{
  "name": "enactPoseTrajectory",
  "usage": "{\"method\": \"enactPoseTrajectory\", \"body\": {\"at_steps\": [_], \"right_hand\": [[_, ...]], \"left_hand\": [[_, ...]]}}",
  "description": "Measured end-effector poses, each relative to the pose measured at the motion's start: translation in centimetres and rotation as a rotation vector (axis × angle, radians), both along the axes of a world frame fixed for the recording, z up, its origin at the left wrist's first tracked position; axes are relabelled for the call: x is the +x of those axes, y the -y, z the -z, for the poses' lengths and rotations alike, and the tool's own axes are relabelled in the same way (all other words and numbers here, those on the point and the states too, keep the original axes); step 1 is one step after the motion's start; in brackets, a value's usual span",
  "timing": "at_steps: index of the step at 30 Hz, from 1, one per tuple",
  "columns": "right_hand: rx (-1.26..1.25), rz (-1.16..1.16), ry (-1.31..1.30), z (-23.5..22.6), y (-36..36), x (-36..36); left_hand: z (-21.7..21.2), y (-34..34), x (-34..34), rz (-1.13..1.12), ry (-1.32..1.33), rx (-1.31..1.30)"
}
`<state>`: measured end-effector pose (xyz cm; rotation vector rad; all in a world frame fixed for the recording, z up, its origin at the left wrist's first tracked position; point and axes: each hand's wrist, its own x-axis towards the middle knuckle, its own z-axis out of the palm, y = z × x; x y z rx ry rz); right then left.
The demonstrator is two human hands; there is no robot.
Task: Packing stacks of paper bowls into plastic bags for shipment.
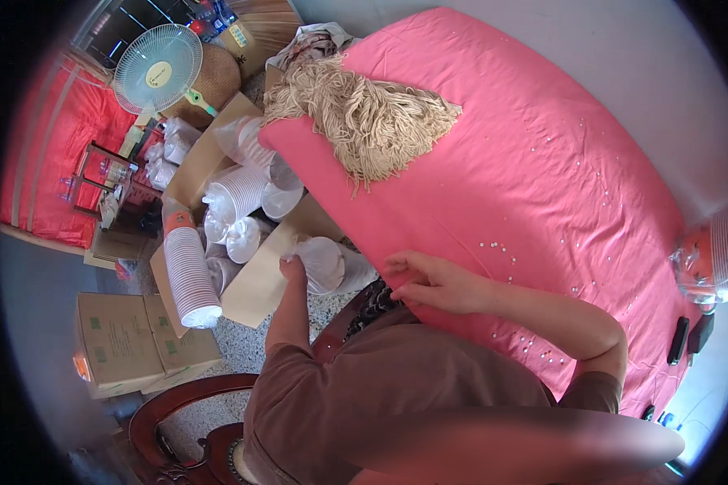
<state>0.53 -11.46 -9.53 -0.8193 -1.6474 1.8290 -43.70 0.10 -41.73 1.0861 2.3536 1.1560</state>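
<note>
At the open cardboard box point(255, 279), my left hand point(294, 267) is closed on the end of a clear plastic bag of white cups point(323, 265). That stack lies on its side and points toward the table's edge. My right hand point(438, 283) hovers over the near edge of the pink-covered table point(477, 210), its fingers apart and nothing in them. Several more bagged stacks of white cups point(239, 194) fill the box, and one long stack point(192, 275) leans out over its near left side.
A heap of beige cords point(380, 121) lies across the table's far left part. Small white bits point(534, 352) are scattered on the cloth. Another bagged stack point(716, 259) stands at the right rim. Closed cartons point(121, 343), a wooden chair point(194, 388) and a fan point(160, 71) are on the left.
</note>
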Motion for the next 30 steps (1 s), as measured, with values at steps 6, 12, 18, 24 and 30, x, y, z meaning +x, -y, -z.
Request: {"method": "enactPoseTrajectory", "body": {"at_steps": [6, 12, 18, 24, 30], "right_hand": [[0.098, 0.028, 0.001, 0.3, 0.4, 0.0], [0.371, 0.136, 0.149, -1.7, 1.3, 2.5], [0.605, 0.095, 0.256, -5.2, 2.7, 4.8], [0.73, 0.184, 0.364, -10.8, 5.3, 9.8], [0.798, 0.369, 0.344, -13.7, 7.1, 13.3]], "left_hand": [[-0.2, 0.0, -2.8, 0.257, -0.027, -0.202], [-5.7, -2.7, 4.1, 0.695, -0.474, -0.685], [-15.2, -7.4, 1.5, 0.515, -0.433, 0.383], [-34.9, -6.0, 23.2, 0.836, -0.04, 0.949], [-37.6, -1.8, 41.0, 1.595, 0.152, 0.797]]}}
